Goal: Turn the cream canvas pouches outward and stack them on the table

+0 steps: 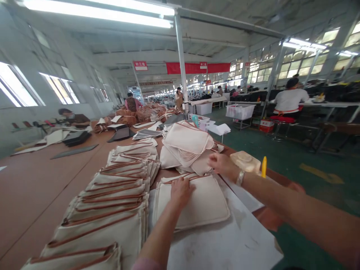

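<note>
My left hand [181,192] lies with its fingers apart on a small stack of cream fabric panels [208,204], which rests on a pale board [227,243]. Further right, my right hand [222,164] is raised at the right edge of a taller, untidy pile of cream panels [188,138]; its fingers are curled together, and whatever they hold, if anything, is too small to make out. Left of the board, a long overlapping row of cream pieces with brown edging [112,202] runs along the table.
A translucent container [245,161] and a yellow-tipped tool [264,167] are beside my right forearm. Dark and striped pieces lie further back on the brown table [36,187]. Several people sit or stand beyond. White bins [240,111] stand past the table's right edge.
</note>
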Demonstrator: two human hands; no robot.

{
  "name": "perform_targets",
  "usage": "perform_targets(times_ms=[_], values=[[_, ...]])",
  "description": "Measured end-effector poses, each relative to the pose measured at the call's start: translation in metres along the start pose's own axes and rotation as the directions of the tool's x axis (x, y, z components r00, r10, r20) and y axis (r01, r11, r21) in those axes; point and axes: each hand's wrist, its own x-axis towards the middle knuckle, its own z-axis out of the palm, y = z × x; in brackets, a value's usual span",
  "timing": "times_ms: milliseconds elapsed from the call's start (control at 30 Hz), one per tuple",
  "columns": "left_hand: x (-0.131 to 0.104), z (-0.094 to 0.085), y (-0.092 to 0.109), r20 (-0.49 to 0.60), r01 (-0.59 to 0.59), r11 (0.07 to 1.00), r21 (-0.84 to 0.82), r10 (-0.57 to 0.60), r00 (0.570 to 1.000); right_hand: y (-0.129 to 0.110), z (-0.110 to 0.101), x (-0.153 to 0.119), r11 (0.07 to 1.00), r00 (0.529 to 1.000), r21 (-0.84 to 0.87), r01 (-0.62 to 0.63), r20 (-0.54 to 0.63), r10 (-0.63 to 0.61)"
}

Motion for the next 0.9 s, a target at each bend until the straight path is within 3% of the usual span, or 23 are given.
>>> perform_targets(times_ms=[133,200,300,400,467,500,567,633,700,800,900], values=[[0.006,0.005,0.011,0.05,-0.035,0.999,-0.017,0.036,0.998,0.072,-0.004,-0.063,0.992,0.991,-0.014,-0.127,0.039,0.127],[-0.007,-0.009,0.019,0.058,-0.069,0.996,-0.057,0.073,0.996,0.095,-0.018,-0.087,0.983,0.983,0.0,-0.185,0.008,0.185],[-0.045,-0.047,0.033,0.084,-0.143,0.978,-0.15,0.157,0.984,0.109,-0.046,-0.111,0.978,0.977,0.024,-0.208,-0.041,0.208],[-0.096,-0.098,0.049,0.126,-0.208,0.94,-0.269,0.248,0.96,0.092,-0.07,-0.128,0.99,0.99,0.036,-0.137,-0.033,0.138],[-0.129,-0.13,0.063,0.174,-0.158,0.863,-0.48,0.27,0.947,0.062,-0.077,-0.145,0.999,0.998,0.008,0.036,0.046,-0.036],[-0.143,-0.143,0.071,0.202,-0.125,0.826,-0.549,0.277,0.939,0.045,-0.078,-0.156,0.987,0.98,-0.006,0.161,0.117,-0.16],[-0.165,-0.161,0.085,0.265,-0.057,0.774,-0.631,0.284,0.922,0.01,-0.074,-0.179,0.917,0.877,0.019,0.398,0.285,-0.386],[-0.181,-0.164,0.094,0.313,-0.005,0.727,-0.687,0.302,0.9,-0.013,-0.063,-0.199,0.879,0.786,0.116,0.462,0.406,-0.466],[-0.193,-0.157,0.098,0.33,0.042,0.683,-0.729,0.297,0.896,-0.019,-0.047,-0.212,0.885,0.767,0.142,0.443,0.451,-0.456],[-0.211,-0.141,0.097,0.353,0.088,0.731,-0.677,0.217,0.91,0.005,-0.023,-0.215,0.874,0.776,-0.048,0.484,0.486,-0.403],[-0.23,-0.146,0.096,0.384,0.094,0.769,-0.633,0.205,0.9,0.044,-0.01,-0.213,0.864,0.793,-0.185,0.469,0.519,-0.319]])
